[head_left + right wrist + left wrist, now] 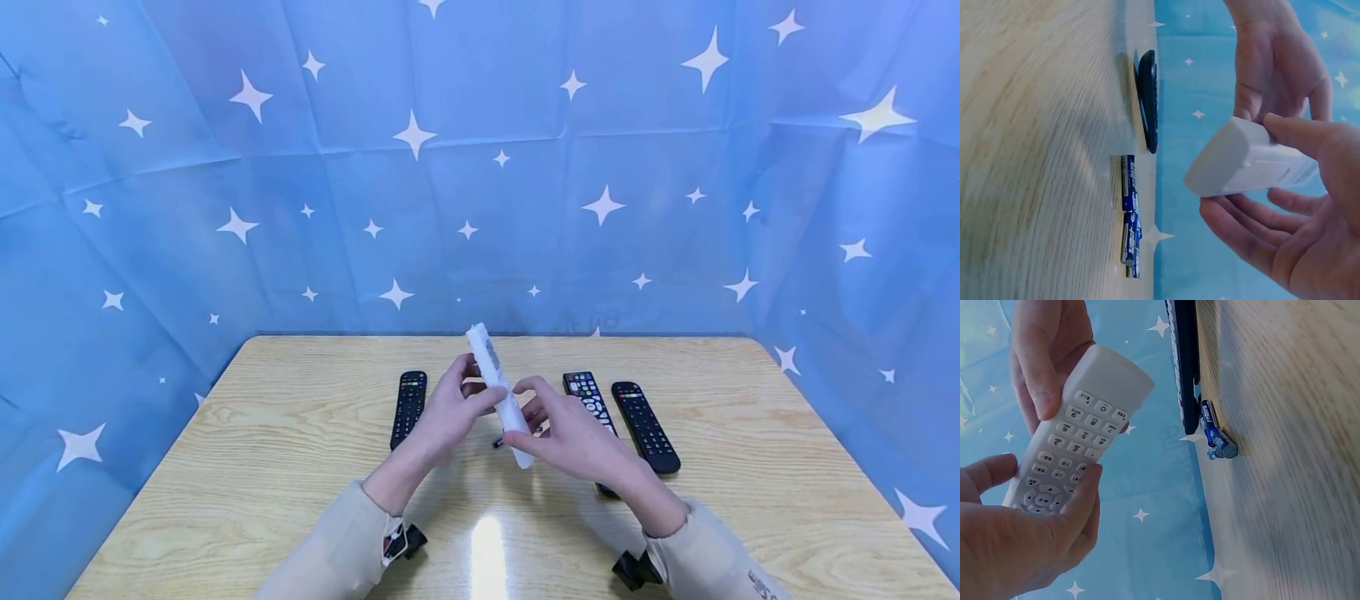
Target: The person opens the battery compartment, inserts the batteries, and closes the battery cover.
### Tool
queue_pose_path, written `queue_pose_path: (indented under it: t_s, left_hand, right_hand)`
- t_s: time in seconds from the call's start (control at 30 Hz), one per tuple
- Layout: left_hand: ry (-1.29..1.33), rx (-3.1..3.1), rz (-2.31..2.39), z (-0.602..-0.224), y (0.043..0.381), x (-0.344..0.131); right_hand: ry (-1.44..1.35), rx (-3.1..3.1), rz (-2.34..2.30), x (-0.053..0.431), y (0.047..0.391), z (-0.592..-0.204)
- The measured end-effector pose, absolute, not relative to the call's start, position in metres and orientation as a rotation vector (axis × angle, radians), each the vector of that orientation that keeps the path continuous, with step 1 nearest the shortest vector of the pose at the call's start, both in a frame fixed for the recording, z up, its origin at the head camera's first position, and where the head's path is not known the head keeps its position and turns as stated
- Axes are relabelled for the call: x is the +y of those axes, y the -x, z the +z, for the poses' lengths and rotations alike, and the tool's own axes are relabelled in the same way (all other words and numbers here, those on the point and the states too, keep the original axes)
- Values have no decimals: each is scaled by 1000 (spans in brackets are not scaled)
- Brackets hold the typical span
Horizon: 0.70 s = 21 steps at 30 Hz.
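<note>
A white remote control (501,392) is held up over the middle of the table, tilted, by both hands. My left hand (453,408) grips it around the middle, thumb on one side and fingers on the other. Near its lower end, my right hand (573,433) pinches it between thumb and fingers. The keypad side (1088,437) shows in the left wrist view. In the right wrist view appear its blank end and part of its back (1266,165), which bears grey print. Several blue batteries (1129,212) lie on the table below, mostly hidden by the hands in the head view.
On the wooden table (262,467) one black remote (409,404) lies to the left. A black remote with white buttons (588,396), partly under the right forearm, and another black remote (647,429) lie to the right. A blue star-patterned curtain (450,183) surrounds the table.
</note>
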<state>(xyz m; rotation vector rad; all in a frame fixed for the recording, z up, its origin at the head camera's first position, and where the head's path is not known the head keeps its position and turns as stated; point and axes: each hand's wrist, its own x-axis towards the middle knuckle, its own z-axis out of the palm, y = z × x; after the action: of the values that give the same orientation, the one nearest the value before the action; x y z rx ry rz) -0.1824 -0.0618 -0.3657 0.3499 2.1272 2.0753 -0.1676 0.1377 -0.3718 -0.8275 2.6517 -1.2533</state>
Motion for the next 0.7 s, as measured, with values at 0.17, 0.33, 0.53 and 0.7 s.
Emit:
queue_pose_path:
  t_s: [0.17,0.33,0.53,0.7]
  left_hand:
    - [-296,2163,2125,-365,185,-63]
    - [-239,2131,2189,-366,187,-65]
    - [-217,2051,2272,-366,189,-65]
    - [-178,2045,2285,-367,190,-66]
  right_hand:
    - [855,2699,-1255,137,167,-372]
    - [879,2763,-1230,137,167,-372]
    - [888,2831,-1194,135,165,-371]
    - [916,2902,-1159,133,162,-371]
